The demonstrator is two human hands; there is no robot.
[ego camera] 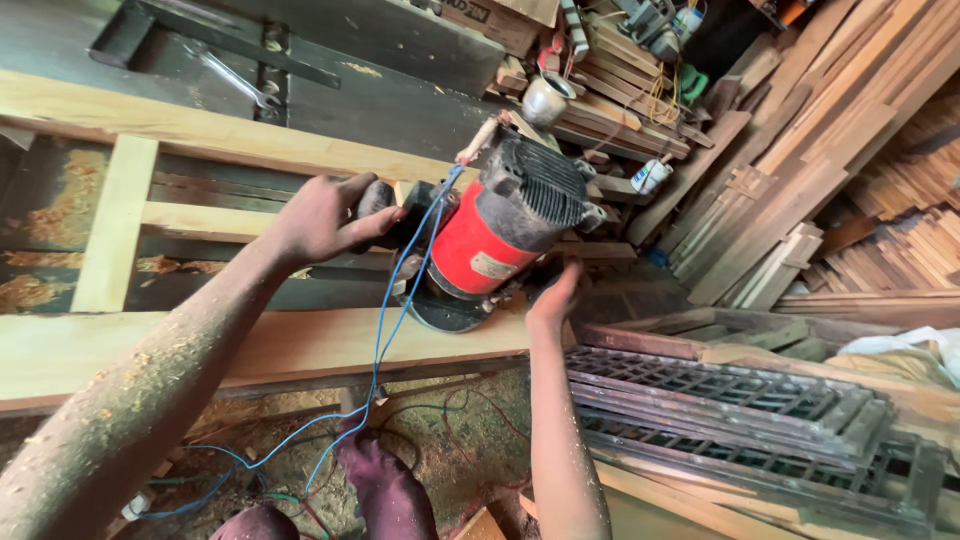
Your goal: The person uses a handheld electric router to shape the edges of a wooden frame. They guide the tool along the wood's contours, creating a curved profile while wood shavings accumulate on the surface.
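Note:
A red and black electric router (500,235) rests tilted on a pale wooden plank (300,345) that runs across the workbench. My left hand (325,215) grips the router's black side knob on the left. On the router's right side, my right hand (553,297) holds the other handle, which is mostly hidden behind my fingers. A blue power cord (385,320) hangs from the router down to the floor. Both forearms are dusted with sawdust.
More planks and a wooden frame (120,220) lie on the bench behind. A metal wrench (235,80) sits on the dark machine top. Stacked timber (800,180) fills the right. Carved lattice panels (740,420) lie low right. Sawdust and wires cover the floor.

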